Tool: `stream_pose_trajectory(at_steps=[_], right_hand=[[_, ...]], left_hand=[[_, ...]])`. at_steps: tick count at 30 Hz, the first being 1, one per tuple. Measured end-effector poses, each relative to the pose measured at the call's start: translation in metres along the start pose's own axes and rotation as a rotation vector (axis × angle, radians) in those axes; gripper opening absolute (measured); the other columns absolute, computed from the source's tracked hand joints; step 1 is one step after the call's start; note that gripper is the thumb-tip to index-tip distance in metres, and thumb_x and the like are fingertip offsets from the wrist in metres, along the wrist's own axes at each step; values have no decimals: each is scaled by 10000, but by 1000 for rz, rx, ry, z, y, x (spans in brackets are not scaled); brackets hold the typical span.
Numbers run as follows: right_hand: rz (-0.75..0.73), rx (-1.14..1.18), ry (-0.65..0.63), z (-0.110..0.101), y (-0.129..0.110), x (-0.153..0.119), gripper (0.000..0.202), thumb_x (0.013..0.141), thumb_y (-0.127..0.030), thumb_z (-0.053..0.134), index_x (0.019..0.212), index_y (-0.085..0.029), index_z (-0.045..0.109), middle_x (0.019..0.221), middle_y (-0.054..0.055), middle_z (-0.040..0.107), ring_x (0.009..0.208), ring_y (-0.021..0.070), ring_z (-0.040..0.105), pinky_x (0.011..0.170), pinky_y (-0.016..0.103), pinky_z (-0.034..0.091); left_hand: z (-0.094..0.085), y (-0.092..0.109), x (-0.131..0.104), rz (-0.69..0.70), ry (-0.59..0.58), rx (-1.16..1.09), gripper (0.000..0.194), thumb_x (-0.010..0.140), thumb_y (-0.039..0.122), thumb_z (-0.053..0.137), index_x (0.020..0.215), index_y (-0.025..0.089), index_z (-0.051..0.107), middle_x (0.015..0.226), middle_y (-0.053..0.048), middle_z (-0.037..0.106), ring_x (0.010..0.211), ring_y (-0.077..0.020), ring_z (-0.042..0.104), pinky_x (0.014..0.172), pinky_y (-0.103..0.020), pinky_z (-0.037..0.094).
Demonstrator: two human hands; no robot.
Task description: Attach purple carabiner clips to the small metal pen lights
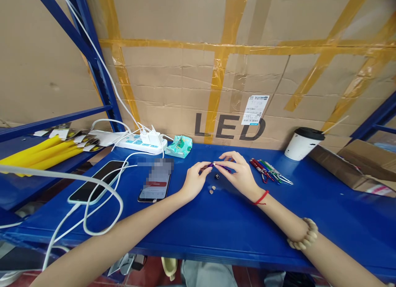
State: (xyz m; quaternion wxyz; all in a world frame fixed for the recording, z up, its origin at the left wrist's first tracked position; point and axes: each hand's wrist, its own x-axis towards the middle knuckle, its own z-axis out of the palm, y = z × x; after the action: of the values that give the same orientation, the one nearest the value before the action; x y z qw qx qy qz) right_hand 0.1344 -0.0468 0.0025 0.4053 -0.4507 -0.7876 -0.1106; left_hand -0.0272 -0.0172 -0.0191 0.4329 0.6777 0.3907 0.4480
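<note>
"What cld go wrong?"
"My L hand & R hand pinch the purple pc, fingertips only, so I'd say it cld slip & drop."
"Where's it now?"
"Btwn my hands: 2 o'clock from L, 9 from R. From it, black bit at 6, discs past that; clips at 3."
</note>
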Motion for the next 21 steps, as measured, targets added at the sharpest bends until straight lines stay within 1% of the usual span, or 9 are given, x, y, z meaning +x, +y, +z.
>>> stream_pose_trajectory(at_steps=[3, 8, 14, 21], right_hand=[[-5, 25, -13, 0, 0, 0, 211, 874, -309, 508, 898, -221, 697, 962, 79, 582, 791, 179, 542, 729, 361, 456], [16, 85, -41, 1, -1, 0, 207, 871, -319, 504, 883, -227, 689, 965, 77, 576, 828, 191, 549, 739, 369, 477], [30, 139, -101, -1, -1, 1, 166, 858, -297, 524, 848, -205, 662, 976, 77, 563, 855, 187, 541, 763, 348, 483], [40, 135, -157, -2, -2, 2, 151, 864, -288, 506, 838, -209, 632, 991, 76, 569, 939, 204, 538, 832, 371, 466]], left_hand=[[0, 0, 0, -10, -5, 10, 200, 799, 191, 526, 950, 172, 656, 947, -51, 658, 842, -156, 616, 824, -269, 472], [-1, 5, -2, 33, 10, 79, 194, 797, 193, 526, 931, 190, 666, 931, -40, 657, 829, -151, 606, 810, -257, 470], [-3, 6, -3, 80, -16, 159, 203, 805, 198, 517, 937, 186, 671, 901, -42, 652, 823, -152, 600, 782, -255, 462], [-2, 4, -2, 75, -48, 163, 210, 805, 190, 503, 937, 196, 666, 923, -38, 656, 834, -151, 601, 799, -261, 461]])
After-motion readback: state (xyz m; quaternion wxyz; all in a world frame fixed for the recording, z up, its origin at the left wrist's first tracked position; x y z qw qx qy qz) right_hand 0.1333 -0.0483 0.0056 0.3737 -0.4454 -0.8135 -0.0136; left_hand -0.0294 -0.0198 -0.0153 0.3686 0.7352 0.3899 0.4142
